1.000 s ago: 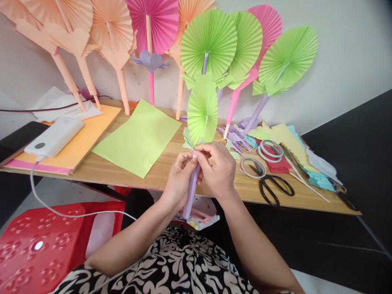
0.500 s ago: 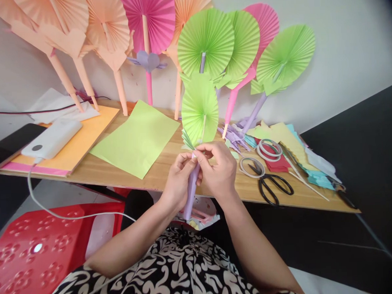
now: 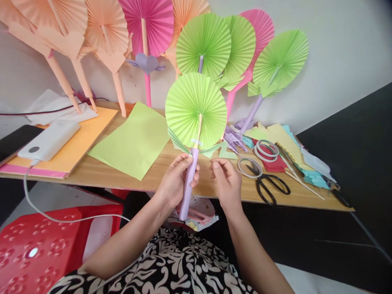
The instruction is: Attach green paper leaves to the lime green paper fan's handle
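Far edge of the table (image 3: pixel 102 173) was blocked end to end: paper fans (image 3: pixel 145 19) leaned on the wall, handles planted on the wood.

Left end was taken by an orange board (image 3: pixel 82 141) with a power bank (image 3: pixel 48 139) on top. Its cable (image 3: pixel 56 217) dropped over the near edge, above the red stool (image 3: pixel 41 253).

The green sheet (image 3: pixel 131 141) lay flat left of centre, low enough to pass over. A bare strip ran along the near edge.

Right of centre sat tape rings (image 3: pixel 250 167), with scissors (image 3: pixel 271 187) just beside. Paper scraps (image 3: pixel 289 138) filled the right end.

A green fan (image 3: pixel 196 110) stood upright over the near edge, gripped by the left hand (image 3: pixel 176 182), screening mid-table. The right hand (image 3: pixel 226 182) was empty, with a narrow gap to the handle.
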Motion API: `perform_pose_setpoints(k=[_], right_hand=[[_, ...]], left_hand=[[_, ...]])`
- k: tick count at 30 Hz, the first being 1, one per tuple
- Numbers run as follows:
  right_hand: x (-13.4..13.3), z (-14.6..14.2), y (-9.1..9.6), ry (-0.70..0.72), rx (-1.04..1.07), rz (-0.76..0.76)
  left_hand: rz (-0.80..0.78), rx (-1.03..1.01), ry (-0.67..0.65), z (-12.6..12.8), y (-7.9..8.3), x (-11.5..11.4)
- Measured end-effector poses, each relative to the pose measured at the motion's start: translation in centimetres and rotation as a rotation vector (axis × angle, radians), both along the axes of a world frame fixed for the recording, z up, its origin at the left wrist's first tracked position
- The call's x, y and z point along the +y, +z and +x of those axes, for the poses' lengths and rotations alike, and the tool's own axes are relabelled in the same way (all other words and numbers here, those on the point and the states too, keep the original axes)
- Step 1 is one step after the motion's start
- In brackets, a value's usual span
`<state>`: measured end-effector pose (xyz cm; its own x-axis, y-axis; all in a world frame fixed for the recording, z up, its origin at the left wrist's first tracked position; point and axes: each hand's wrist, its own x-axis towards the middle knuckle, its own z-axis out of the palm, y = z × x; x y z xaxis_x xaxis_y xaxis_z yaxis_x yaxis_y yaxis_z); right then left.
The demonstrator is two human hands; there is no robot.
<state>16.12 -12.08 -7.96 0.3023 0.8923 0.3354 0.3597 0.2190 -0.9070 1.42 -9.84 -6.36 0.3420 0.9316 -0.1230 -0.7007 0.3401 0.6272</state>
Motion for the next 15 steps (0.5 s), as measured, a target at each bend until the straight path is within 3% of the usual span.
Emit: perform_pose_setpoints(k=[7,11,15], right_hand=[[-0.1,-0.8,-0.1,0.125,0.015,-0.053],[-0.3,-1.1,0.4,0.095,-0.009,-0.023],[-0.5,-1.3,1.4,0.024,-0.210,0.031]], left_hand=[[0.004,-0.017,-0.018,0.0,-0.1,-0.2],[-0.008,0.008,0.017,0.0,-0.1,-0.2],[0.014,0.054,0.065,0.5,-0.4,-0.3]])
